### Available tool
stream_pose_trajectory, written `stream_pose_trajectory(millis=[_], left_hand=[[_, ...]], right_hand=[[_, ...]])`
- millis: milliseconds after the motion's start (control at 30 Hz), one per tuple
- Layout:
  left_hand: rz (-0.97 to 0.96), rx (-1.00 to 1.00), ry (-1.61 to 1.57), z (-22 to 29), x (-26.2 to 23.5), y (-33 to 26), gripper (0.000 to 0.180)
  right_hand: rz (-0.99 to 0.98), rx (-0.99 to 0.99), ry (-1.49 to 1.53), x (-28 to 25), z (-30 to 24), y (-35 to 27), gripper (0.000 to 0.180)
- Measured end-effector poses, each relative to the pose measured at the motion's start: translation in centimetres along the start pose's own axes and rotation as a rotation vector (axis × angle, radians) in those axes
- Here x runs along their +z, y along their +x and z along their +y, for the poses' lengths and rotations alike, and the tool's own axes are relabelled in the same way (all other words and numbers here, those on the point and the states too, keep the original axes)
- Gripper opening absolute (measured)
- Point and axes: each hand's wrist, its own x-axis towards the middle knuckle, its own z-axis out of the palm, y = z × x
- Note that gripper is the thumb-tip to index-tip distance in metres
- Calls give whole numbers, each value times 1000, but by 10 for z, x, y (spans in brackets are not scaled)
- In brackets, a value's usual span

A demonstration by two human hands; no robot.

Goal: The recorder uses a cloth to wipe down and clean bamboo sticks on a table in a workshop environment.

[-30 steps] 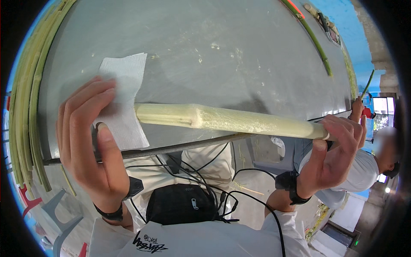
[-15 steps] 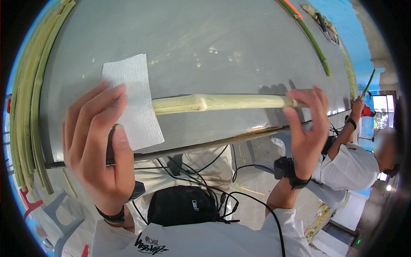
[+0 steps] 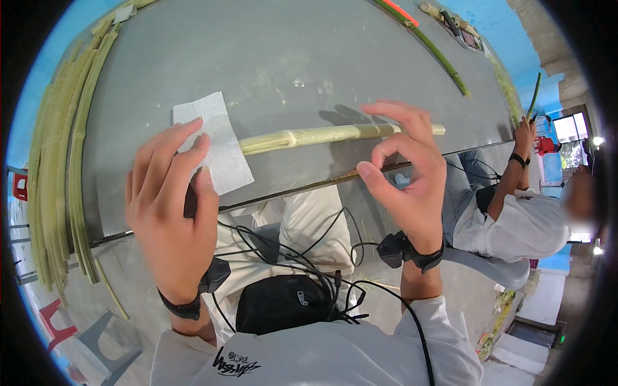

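A pale green-yellow jointed stalk [image 3: 322,136], like peeled cane, lies across the grey table near its front edge. Over its left end rests a white crinkled paper sheet [image 3: 222,145]. My left hand [image 3: 174,206] is at the sheet's left side, fingers curved and apart, thumb separate. Whether its fingertips touch the paper is hard to tell; a dark patch behind the thumb is mostly hidden. Above the stalk's right part hovers my right hand [image 3: 412,174], fingers bent and spread with nothing between them. The stalk's right tip shows beyond it.
Several long pale stalks [image 3: 58,174] lie along the table's left side. A green stalk [image 3: 434,48] with an orange-red strip is at the far right. Black cables [image 3: 309,257] hang over my lap. A co-worker [image 3: 515,219] sits to the right, holding a green stalk.
My right hand has come off the stalk's right end and moved left, its fingers parting. My left hand stays by the paper. The whole view has shifted a little.
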Motion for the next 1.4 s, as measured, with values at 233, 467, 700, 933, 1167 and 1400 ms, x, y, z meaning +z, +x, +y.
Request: stream_pose_trajectory(millis=[233, 467, 700, 933, 1167, 1400], left_hand=[[10, -12, -12, 1, 3, -1, 28], [10, -11, -18, 2, 1, 0, 28], [27, 5, -11, -1, 2, -2, 28], [-4, -15, -24, 3, -1, 1, 29], [26, 15, 9, 0, 3, -2, 29], [-26, -18, -17, 3, -3, -1, 29]], right_hand=[[23, 47, 122, 12, -12, 2, 21], [-124, -143, -115, 8, 13, -2, 83], [-2, -38, 103, 15, -4, 3, 63], [-104, -9, -13, 12, 6, -1, 64], [69, -32, 90, 20, -5, 1, 70], [-29, -88, -61, 14, 4, -2, 51]])
